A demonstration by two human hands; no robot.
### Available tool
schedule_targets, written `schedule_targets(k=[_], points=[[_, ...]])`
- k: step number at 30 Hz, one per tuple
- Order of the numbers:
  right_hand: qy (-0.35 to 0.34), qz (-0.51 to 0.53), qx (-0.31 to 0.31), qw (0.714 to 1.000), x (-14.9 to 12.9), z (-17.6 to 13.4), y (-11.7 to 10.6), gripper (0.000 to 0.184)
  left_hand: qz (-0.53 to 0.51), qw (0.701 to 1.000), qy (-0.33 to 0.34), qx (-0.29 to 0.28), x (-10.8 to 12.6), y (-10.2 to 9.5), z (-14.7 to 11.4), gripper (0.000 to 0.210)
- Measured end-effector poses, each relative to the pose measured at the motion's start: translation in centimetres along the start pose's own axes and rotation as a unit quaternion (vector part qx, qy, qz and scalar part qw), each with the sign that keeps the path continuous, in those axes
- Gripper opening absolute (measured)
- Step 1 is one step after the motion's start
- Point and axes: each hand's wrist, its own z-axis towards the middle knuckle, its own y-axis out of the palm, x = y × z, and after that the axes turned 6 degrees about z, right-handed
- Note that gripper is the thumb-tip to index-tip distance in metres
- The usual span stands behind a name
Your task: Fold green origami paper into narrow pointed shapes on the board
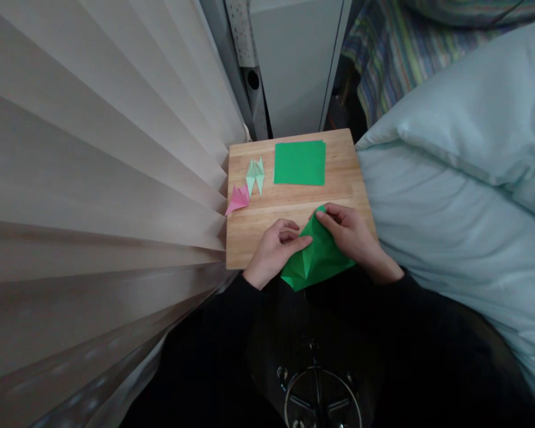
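Black sleeves (pixel 236 300) lead to 2 hands (pixel 274 246) holding green paper (pixel 324 257).

Pleated curtain (pixel 116 160) opposite pale bedding (pixel 446 190)

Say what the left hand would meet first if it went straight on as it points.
The folded green paper sheet it touches; beyond that, probably the right hand, though depth is unclear.

Sheet (pixel 324 255) and stack (pixel 299 163) are green; upper origami (pixel 259 174) is pale green, lower origami (pixel 238 199) pink. Cloth (pixel 396 59) is striped blue, green, yellow.
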Motion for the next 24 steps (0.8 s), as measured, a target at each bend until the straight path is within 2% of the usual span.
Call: schedule_targets(k=[6, 12, 17, 21, 24], points=[[-0.031, -0.091, 0.015, 0.995, 0.0, -0.2, 0.7, 0.040, -0.001, 0.997, -0.029, -0.069, -0.8, 0.9, -0.3, 0.040], [-0.037, -0.105, 0.039, 0.993, -0.2, -0.2, 0.6, 0.047, -0.038, 0.993, -0.054, -0.098, -1.1, 0.7, -0.4, 0.040], [-0.035, -0.121, 0.005, 0.992, -0.7, -0.4, 0.6, 0.054, -0.025, 0.994, -0.061, -0.086, -0.4, 0.6, -0.5, 0.038], [-0.050, -0.215, -0.036, 0.975, -0.6, -0.7, 0.9, 0.057, 0.027, 0.991, -0.060, -0.114, -0.3, 0.6, -0.6, 0.031], [-0.079, -0.267, -0.046, 0.959, -0.3, -0.8, 0.9, 0.052, 0.066, 0.989, -0.041, -0.124, -0.7, 0.5, -0.4, 0.029]])
